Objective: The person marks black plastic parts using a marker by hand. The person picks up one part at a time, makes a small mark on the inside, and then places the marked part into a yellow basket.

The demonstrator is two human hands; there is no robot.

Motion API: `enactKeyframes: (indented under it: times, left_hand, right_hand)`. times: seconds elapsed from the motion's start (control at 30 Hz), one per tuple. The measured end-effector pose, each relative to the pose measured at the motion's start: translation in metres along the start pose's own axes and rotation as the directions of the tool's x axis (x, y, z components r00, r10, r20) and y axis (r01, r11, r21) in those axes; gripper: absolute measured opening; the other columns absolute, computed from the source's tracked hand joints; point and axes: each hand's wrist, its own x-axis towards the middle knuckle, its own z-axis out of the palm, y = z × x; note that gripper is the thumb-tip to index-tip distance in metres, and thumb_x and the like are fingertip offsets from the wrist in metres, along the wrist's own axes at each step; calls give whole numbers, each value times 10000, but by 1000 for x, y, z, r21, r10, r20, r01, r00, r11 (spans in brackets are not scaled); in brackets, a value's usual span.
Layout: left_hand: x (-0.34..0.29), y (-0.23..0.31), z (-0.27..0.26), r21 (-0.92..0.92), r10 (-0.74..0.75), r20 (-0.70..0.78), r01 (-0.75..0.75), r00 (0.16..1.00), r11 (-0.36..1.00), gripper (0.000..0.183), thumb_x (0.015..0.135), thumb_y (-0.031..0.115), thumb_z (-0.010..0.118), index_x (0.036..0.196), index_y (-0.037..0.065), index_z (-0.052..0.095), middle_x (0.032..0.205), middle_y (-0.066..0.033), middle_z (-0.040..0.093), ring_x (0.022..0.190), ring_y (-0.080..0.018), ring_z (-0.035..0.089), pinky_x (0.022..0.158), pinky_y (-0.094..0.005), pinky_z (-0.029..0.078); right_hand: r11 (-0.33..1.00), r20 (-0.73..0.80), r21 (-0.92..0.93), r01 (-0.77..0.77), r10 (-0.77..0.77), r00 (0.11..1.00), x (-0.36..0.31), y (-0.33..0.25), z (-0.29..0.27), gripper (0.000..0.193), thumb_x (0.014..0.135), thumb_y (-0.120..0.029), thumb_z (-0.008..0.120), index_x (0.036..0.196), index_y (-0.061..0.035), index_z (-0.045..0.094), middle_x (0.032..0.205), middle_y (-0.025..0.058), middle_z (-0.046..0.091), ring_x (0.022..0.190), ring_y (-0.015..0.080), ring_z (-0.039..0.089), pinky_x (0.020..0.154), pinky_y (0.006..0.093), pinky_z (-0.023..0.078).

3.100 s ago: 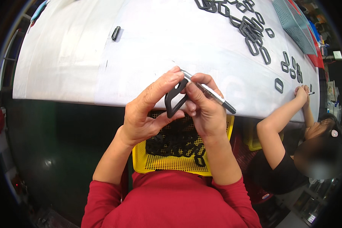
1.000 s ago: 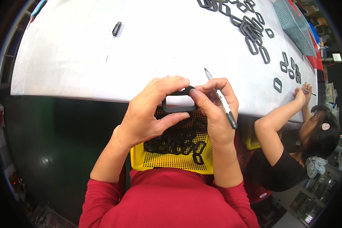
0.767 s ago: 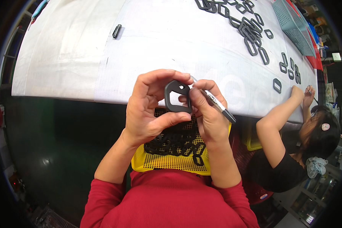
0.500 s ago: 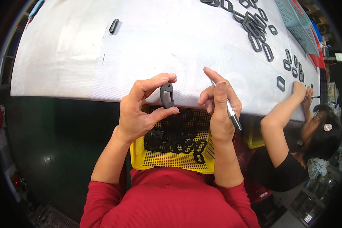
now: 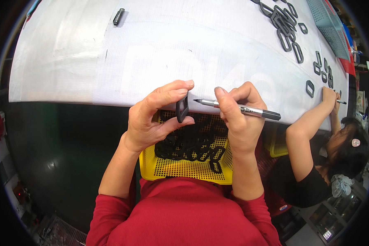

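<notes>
Between the thumb and fingers of my left hand [image 5: 149, 112] is a black ring-shaped part [image 5: 182, 107], held upright with its narrow edge turned mostly toward me. My right hand [image 5: 244, 119] grips an uncapped marker pen [image 5: 250, 110], grey and black. Its dark tip points left at the part, a small gap away. Below both hands, a yellow basket [image 5: 184, 175] holds many similar black parts [image 5: 188, 149] in a tangled heap. A black pen cap [image 5: 119, 17] lies on the white-covered table [image 5: 65, 61], far to the left.
More black parts [image 5: 285, 24] lie in a pile at the far right of the table, with others [image 5: 310, 88] nearer the edge. A blue-grey basket [image 5: 330, 30] stands beyond them. At right, another person's arm [image 5: 305, 133] reaches onto the table, pen in hand.
My right hand has turned the marker from slanting downward to nearly level, its tip now facing the part. The part in my left hand has turned more edge-on. My view has shifted slightly.
</notes>
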Motion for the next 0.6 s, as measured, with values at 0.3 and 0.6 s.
enactKeyframes:
  times: [0.3, 0.6]
  left_hand:
    - [-1, -2, 1, -16, 11, -28, -12, 1000, 1000, 529, 644, -7, 755, 1110, 32, 507, 1123, -198, 570, 1042, -272, 577, 786, -295, 532]
    - [-3, 0, -6, -22, -26, 80, 28, 996, 999, 593, 647, -57, 737, 1152, 33, 440, 1180, -244, 501, 1129, -348, 501, 920, -422, 461]
  right_hand:
    - [997, -14, -78, 26, -27, 1000, 2, 13, 8, 267, 741, -34, 649, 582, -44, 434, 500, -30, 451, 466, 10, 378, 408, 192, 288]
    - [994, 7, -100, 43, -42, 999, 2, 14, 9, 264, 742, -30, 646, 582, -44, 436, 504, -29, 446, 459, 13, 376, 405, 190, 287]
